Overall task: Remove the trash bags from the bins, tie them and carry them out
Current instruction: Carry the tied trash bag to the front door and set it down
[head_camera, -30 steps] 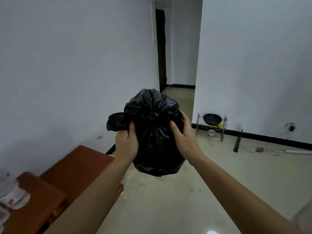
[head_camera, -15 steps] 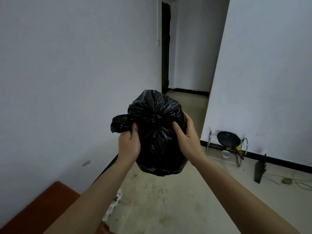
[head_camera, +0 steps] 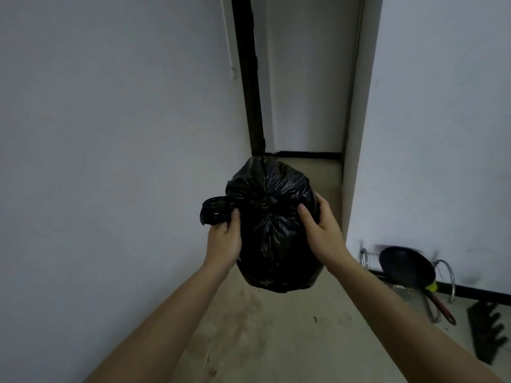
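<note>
Pale grey walls stand on both sides of us, and a narrow hallway with a dark doorway opens straight ahead over a scuffed beige floor. We hold a black trash bag out in front at arm's length, lifted off the floor, with its top gathered into a knot that faces us. Our left hand grips the loose end of plastic that sticks out to the left of the knot, fingers curled round it. Our right hand clasps the bag's right side, thumb lying near the knot and fingers wrapped round the far side. The bag sits between our two hands. Low on the right, a black frying pan leans in a wire rack against the wall.
</note>
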`<control>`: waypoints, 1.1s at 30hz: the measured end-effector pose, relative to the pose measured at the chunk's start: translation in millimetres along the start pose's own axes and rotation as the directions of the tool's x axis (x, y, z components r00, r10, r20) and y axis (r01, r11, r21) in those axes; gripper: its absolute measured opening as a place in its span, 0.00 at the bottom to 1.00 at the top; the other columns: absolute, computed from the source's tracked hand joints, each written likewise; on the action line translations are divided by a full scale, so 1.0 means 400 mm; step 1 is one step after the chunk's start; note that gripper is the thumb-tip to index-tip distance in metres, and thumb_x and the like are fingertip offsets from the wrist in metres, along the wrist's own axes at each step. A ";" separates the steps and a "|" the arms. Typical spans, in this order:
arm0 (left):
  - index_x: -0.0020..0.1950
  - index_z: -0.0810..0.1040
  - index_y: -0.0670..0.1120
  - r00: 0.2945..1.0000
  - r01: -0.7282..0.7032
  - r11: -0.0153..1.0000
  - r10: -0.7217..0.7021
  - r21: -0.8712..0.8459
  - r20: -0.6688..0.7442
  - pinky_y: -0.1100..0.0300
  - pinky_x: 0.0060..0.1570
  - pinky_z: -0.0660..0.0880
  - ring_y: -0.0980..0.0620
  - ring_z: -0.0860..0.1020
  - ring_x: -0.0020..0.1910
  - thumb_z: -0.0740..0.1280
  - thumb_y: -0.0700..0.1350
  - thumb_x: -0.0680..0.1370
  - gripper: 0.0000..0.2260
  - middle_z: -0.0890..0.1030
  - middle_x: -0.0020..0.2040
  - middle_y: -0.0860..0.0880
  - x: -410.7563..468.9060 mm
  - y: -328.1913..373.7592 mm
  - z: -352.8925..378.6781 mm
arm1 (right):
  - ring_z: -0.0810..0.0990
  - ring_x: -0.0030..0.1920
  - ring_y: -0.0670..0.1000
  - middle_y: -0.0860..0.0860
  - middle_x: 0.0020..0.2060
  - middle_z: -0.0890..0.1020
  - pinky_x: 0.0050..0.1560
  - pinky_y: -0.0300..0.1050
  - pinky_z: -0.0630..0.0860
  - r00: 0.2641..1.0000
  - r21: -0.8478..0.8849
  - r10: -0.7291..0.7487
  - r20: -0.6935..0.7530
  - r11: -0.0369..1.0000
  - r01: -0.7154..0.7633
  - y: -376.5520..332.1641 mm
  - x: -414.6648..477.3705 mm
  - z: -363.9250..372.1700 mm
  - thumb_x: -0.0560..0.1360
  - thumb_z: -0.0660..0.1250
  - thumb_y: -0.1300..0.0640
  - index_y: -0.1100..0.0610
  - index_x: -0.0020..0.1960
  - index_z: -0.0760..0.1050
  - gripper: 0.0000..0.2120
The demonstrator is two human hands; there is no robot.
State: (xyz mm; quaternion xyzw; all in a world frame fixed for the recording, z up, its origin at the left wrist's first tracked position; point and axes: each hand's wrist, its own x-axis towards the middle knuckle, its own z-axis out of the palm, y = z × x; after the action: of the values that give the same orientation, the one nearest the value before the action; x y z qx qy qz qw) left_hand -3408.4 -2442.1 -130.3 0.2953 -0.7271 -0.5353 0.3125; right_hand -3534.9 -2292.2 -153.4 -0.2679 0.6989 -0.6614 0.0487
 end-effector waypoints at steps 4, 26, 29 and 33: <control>0.46 0.80 0.53 1.000 -0.008 1.000 0.008 -0.024 0.002 0.58 0.55 0.77 0.55 0.81 0.51 0.61 0.54 0.83 0.12 0.83 0.49 0.51 0.337 0.029 0.034 | 0.74 0.67 0.47 0.47 0.66 0.76 0.70 0.55 0.70 0.997 -0.017 -0.082 0.011 0.996 0.082 0.026 0.365 0.081 0.83 0.59 0.47 0.51 0.74 0.67 0.21; 0.66 0.77 0.50 0.988 0.052 0.911 0.014 -0.408 0.157 0.67 0.53 0.76 0.58 0.80 0.57 0.63 0.54 0.83 0.15 0.82 0.59 0.53 1.914 -0.077 0.362 | 0.81 0.59 0.44 0.44 0.57 0.82 0.66 0.52 0.76 0.990 0.051 0.024 -0.138 0.999 -0.017 0.300 1.819 0.461 0.80 0.65 0.45 0.49 0.64 0.76 0.16; 0.64 0.78 0.49 0.978 0.088 0.901 0.004 -0.426 0.211 0.66 0.53 0.77 0.58 0.81 0.57 0.65 0.51 0.82 0.13 0.83 0.58 0.52 2.117 -0.115 0.455 | 0.84 0.52 0.45 0.46 0.50 0.85 0.61 0.51 0.79 0.988 0.079 0.054 -0.144 0.996 -0.042 0.388 2.007 0.474 0.80 0.65 0.45 0.46 0.53 0.79 0.08; 0.63 0.80 0.46 0.971 0.103 0.930 -0.018 -0.353 0.237 0.63 0.57 0.77 0.55 0.81 0.57 0.66 0.50 0.81 0.13 0.84 0.58 0.50 2.394 -0.156 0.593 | 0.84 0.52 0.48 0.49 0.49 0.86 0.61 0.55 0.79 0.988 0.066 0.046 -0.145 0.997 -0.036 0.533 2.287 0.488 0.81 0.64 0.45 0.45 0.46 0.82 0.10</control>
State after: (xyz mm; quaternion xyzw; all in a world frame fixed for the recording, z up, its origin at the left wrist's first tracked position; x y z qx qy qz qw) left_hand -4188.9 -3048.5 -113.2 0.1909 -0.6373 -0.7003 0.2587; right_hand -4297.8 -2872.9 -117.7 -0.2025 0.6846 -0.7000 0.0193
